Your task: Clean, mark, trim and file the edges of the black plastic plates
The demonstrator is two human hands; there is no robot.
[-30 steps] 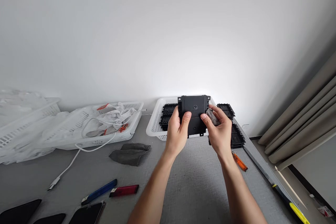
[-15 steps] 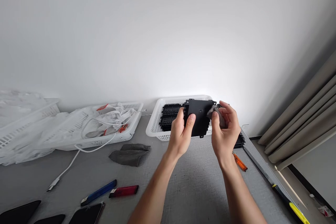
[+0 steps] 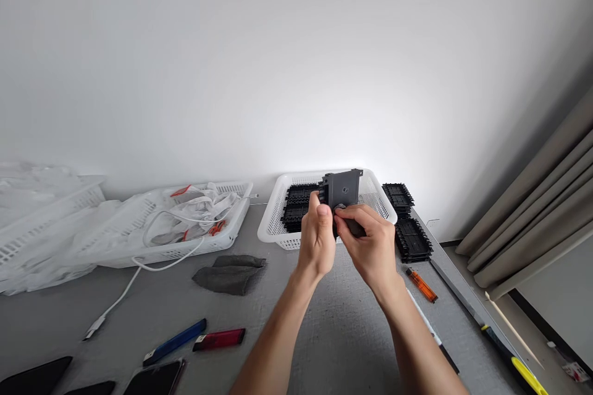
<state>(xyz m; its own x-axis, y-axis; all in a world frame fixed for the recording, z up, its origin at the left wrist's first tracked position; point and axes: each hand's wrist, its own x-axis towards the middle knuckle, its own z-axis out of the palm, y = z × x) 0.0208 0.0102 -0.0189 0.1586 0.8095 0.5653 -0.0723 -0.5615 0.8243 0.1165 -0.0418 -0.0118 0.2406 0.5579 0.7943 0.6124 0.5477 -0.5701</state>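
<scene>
Black plastic part [image 3: 348, 187] is held up and tilted, in line with the white basket [image 3: 270, 234]. Left hand [image 3: 317, 239] is closed round its left side; right hand [image 3: 370, 239] pinches a bunched grey cloth [image 3: 356, 229] at the lower face. I'd keep left firm, press the cloth flat, stroke evenly, avoid the toothed edge: likely snag.

A pale wall [image 3: 296, 62], brightest mid-right, meets grey curtains [image 3: 532, 197] beside a grey-topped table [image 3: 333, 333]
</scene>
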